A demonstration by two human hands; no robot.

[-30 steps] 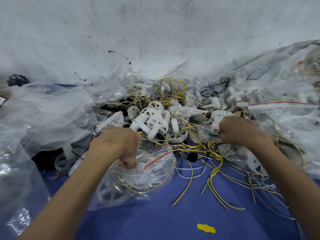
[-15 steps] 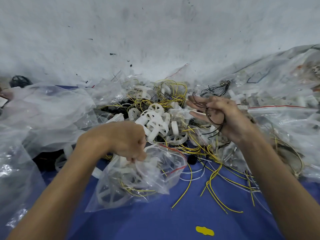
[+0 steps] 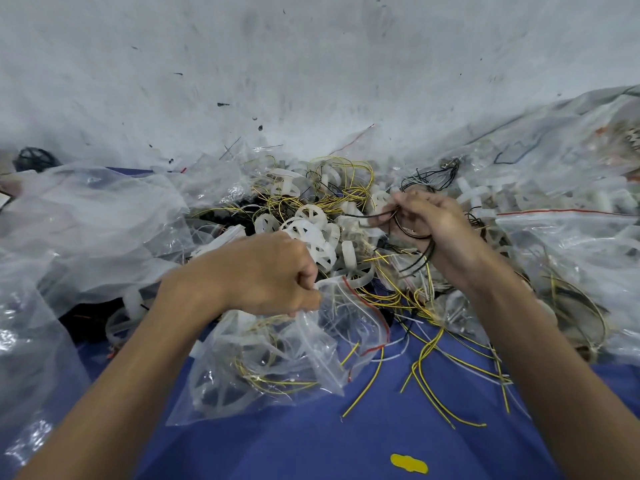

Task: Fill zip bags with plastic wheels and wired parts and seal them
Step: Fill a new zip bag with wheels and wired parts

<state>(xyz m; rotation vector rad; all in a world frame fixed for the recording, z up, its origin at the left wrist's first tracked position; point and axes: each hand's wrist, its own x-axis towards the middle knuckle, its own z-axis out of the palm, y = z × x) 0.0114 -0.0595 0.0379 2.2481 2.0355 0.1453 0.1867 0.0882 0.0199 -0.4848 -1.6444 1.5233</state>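
Blue tabletop (image 3: 311, 445) under wheels (image 3: 309, 218), white wall (image 3: 311, 64) behind

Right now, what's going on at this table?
A person is bagging parts. Their left hand grips the open mouth of a clear zip bag that lies on the blue table and holds white wheels and yellow wires. Their right hand holds a bundle of dark wires raised over the loose pile of wheels and wires behind the bag. The bag's red-striped seal is not closed.

zip bag (image 3: 277, 362) before wheel pile (image 3: 311, 233); wheels seemingly inside.
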